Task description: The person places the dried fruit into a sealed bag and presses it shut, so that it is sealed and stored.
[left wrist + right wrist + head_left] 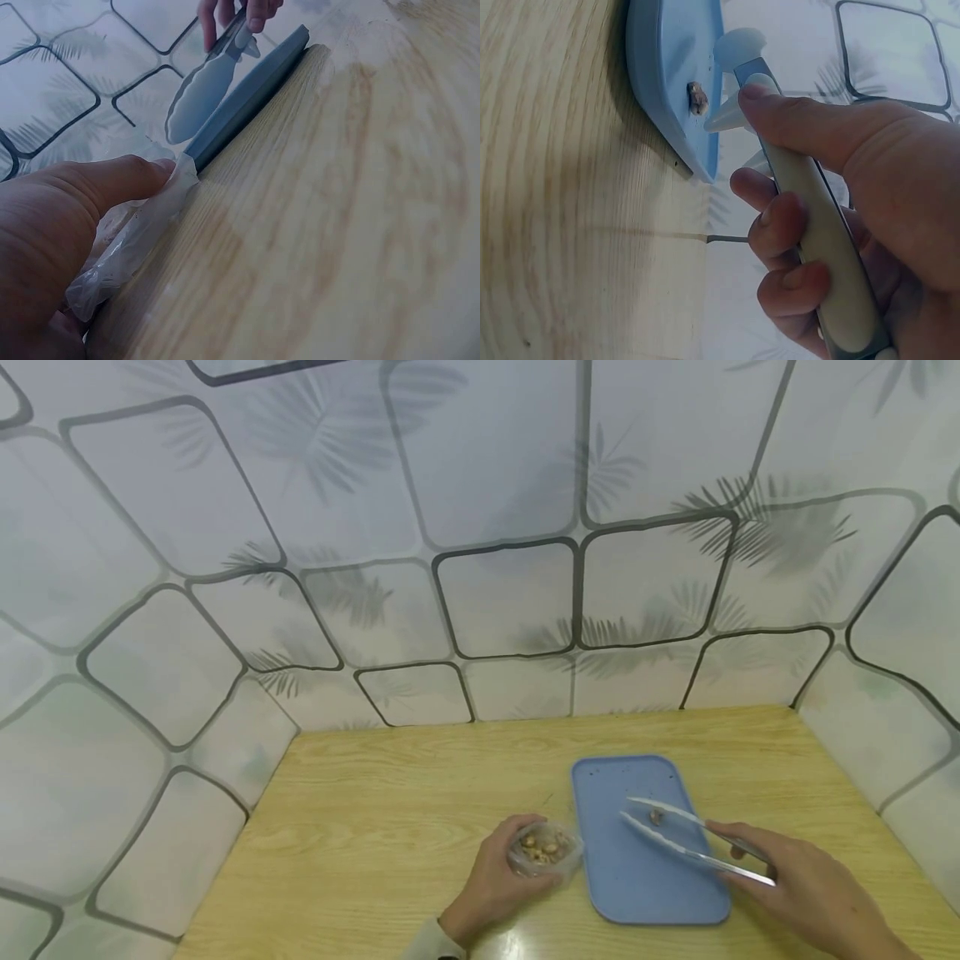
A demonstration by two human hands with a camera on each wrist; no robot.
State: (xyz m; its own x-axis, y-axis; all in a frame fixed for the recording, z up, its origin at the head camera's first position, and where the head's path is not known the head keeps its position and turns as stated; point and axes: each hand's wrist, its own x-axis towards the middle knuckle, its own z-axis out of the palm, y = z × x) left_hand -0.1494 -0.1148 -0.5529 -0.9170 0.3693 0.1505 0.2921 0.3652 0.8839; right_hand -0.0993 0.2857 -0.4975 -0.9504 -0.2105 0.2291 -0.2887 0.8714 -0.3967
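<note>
My left hand [495, 872] grips a small clear container [561, 867] with brown and tan pieces [543, 846] inside, perhaps nuts. Thin crinkled plastic [146, 236] shows under the left thumb in the left wrist view. Beside the container lies a blue tray [637, 889]. My right hand [813, 885] holds a pair of tongs [701, 857] by the handles, their two arms spread over the tray. Between the arms, one small brown piece [656, 816] rests on the tray. In the right wrist view, thumb and fingers wrap the pale handle [821, 247], and the brown piece [697, 99] sits apart from the tongs.
Everything stands on a light wood-grain table [360, 827]. A patterned covering [510, 602] with dark rounded outlines and leaf prints walls in the back and both sides. Tiny dark crumbs lie near the tray's far edge.
</note>
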